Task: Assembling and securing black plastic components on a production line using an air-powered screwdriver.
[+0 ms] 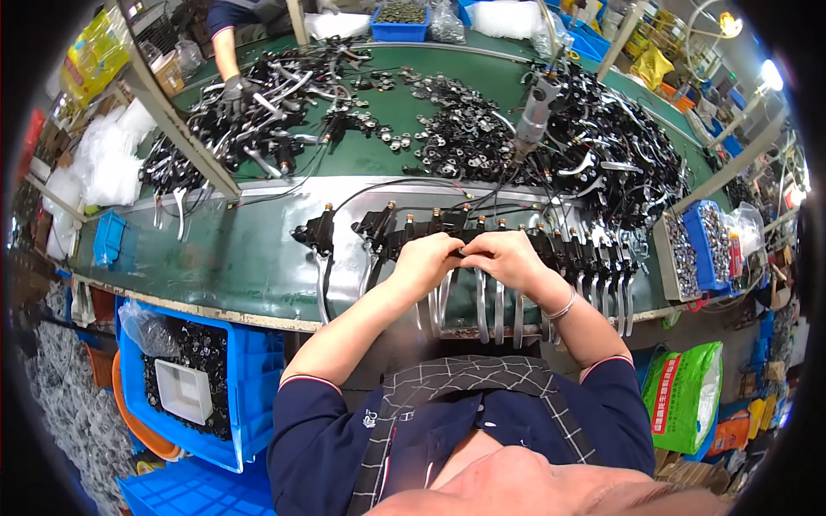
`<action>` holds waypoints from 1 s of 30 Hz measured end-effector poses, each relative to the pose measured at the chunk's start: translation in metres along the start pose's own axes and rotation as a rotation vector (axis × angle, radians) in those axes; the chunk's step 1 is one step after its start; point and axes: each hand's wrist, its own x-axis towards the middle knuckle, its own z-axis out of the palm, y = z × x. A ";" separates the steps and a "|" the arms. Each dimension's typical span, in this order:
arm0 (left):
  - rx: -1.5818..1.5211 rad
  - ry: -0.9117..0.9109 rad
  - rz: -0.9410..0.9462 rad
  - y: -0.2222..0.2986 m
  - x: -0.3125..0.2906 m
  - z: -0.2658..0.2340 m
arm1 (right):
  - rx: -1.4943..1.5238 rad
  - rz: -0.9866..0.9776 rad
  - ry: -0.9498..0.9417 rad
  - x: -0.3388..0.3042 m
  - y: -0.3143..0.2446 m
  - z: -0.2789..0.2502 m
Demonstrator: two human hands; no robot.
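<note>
Along the front of the green workbench (215, 267) lies a row of brake levers (483, 305), black bodies away from me and silver blades toward me. My left hand (428, 261) and my right hand (509, 258) meet over the middle of this row. Fingers and thumbs are pinched together at the black bodies; whatever is between them is hidden. Left of my hands, one brake lever (321, 232) lies apart from the others, with another lever (374, 228) nearer my left hand. Black cables (370, 183) run behind the row.
A powered driver (538, 107) hangs over heaped small metal clamps (460, 129). More levers are piled at the back right (619, 146) and back left (249, 112), where another person's gloved hand (234, 93) reaches in. Parts bins (707, 245) stand right; a blue crate (249, 378) sits below left.
</note>
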 end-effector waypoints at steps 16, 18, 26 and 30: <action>-0.557 0.158 -0.627 -0.101 -0.043 -0.091 | 0.181 0.003 0.649 0.063 0.022 -0.018; -0.605 0.140 -0.673 -0.118 -0.049 -0.093 | 0.168 -0.013 0.889 0.074 0.053 -0.048; -0.615 -0.043 -0.566 -0.141 -0.047 -0.090 | 0.783 0.029 0.462 0.109 0.106 -0.085; -0.629 -0.056 -0.526 -0.126 -0.038 -0.088 | 0.670 0.043 0.319 0.113 0.102 -0.074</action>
